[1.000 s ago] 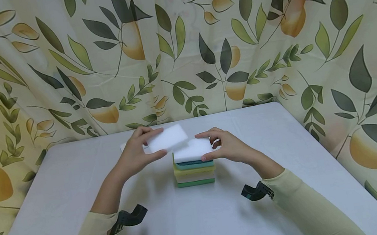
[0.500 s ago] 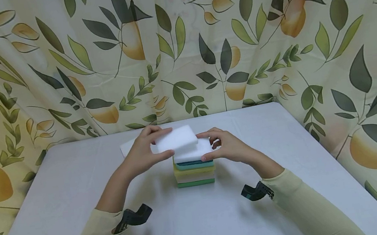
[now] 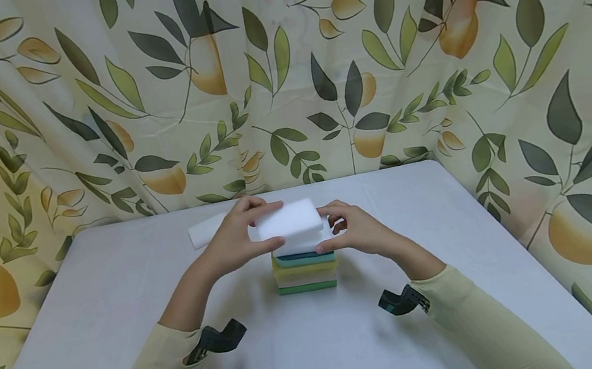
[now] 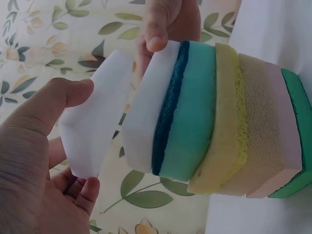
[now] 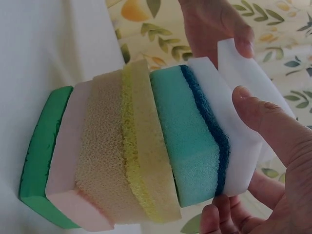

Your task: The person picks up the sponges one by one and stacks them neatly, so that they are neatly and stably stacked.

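A white sponge [image 3: 289, 218] is pinched between the thumb and fingers of my left hand [image 3: 232, 240], tilted just over a stack of sponges. In the left wrist view a gap shows between it and the stack's top white sponge [image 4: 148, 117]. My right hand [image 3: 359, 231] grips that top sponge by its right side, thumb in front. Below it come a teal sponge [image 5: 185, 146] with a dark blue scouring layer, a yellow-edged sponge [image 5: 146, 146], a tan porous layer [image 5: 100, 146], a pale pink layer [image 5: 66, 161] and a green one [image 5: 41, 151] at the bottom.
Another white block [image 3: 204, 231] lies on the white table [image 3: 320, 346] behind my left hand, partly hidden by it. A curtain [image 3: 281, 84] printed with leaves and fruit hangs behind the table. A dark camera mount sits at each wrist.
My left hand has moved right with its white sponge, from left of the stack to over its top. The white block behind that hand shows more. My right hand has stayed in place.
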Demonstrator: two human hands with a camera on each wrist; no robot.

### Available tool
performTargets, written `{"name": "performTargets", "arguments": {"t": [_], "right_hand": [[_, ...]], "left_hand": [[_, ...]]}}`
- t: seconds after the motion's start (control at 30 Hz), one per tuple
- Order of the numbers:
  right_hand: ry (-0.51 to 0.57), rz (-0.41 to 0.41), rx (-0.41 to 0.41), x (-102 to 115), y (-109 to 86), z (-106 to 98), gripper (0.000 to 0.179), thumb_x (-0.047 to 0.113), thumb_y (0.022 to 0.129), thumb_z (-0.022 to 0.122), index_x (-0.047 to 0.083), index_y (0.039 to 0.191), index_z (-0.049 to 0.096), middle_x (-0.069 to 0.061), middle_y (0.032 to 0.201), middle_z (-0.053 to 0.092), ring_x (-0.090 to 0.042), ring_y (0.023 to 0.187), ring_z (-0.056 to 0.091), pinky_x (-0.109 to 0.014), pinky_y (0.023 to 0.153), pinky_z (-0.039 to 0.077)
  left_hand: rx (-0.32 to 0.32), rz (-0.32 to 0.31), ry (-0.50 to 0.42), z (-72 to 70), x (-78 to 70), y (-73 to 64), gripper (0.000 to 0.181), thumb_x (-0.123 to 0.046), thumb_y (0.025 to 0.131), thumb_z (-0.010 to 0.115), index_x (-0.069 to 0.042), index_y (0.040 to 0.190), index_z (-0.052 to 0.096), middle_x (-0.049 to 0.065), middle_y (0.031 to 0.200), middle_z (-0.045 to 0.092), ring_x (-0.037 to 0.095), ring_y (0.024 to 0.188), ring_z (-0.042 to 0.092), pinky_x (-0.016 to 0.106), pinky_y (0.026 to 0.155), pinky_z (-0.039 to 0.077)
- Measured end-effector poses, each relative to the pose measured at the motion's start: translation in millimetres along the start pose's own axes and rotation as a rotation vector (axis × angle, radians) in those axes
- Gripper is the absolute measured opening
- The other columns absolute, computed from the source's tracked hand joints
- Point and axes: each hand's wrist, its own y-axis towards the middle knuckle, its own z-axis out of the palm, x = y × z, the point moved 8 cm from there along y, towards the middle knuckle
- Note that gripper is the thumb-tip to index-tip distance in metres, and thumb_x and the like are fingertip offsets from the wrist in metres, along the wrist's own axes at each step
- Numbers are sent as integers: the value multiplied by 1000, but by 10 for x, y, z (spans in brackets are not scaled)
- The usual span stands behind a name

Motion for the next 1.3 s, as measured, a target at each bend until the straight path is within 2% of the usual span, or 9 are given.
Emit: {"name": "performTargets", "arguments": {"t": [0.13,0.37,0.5,0.7,0.93,1.3], "right_hand": [[-1,1,0,-5,3,-2,69,31,77,84,9,136,57,-9,116,54,-25,99,57,-36,88,49],[27,-8,1,16,-8,3,68,28,77,84,8,135,56,-10,116,54,-25,99,55,-43,92,47],[27,-7,3,19,-14,4,67,29,78,84,8,135,56,-10,118,54,-25,100,55,-40,92,47],[32,-14,7,27,-23,2,64,28,78,84,8,133,57,-12,120,54,-26,101,54,-43,93,46],[42,-7,12,5,-33,13,64,32,77,85,8,130,58,-11,122,53,-26,101,55,-35,85,49],[74,-4,22,-22,-39,15,70,31,75,86,6,133,54,-12,121,53,-26,100,57,-32,81,51]], "left_hand": [[16,-3,8,33,-9,17,59,-26,81,81,-17,136,61,5,126,49,24,115,48,43,91,50],[41,-12,4,85,-8,51,58,-25,83,80,-17,136,60,6,128,48,24,117,48,43,92,51],[46,-6,4,106,-20,63,58,-25,83,80,-17,136,61,6,128,48,25,117,48,44,93,50],[50,14,8,141,-20,82,57,-26,82,80,-16,136,61,5,125,49,23,117,47,43,93,48],[65,22,9,185,-17,96,57,-27,83,80,-17,136,61,4,124,50,22,116,47,40,93,46],[92,5,7,220,-15,107,57,-27,83,79,-17,137,60,4,125,49,23,116,48,41,93,47]]}}
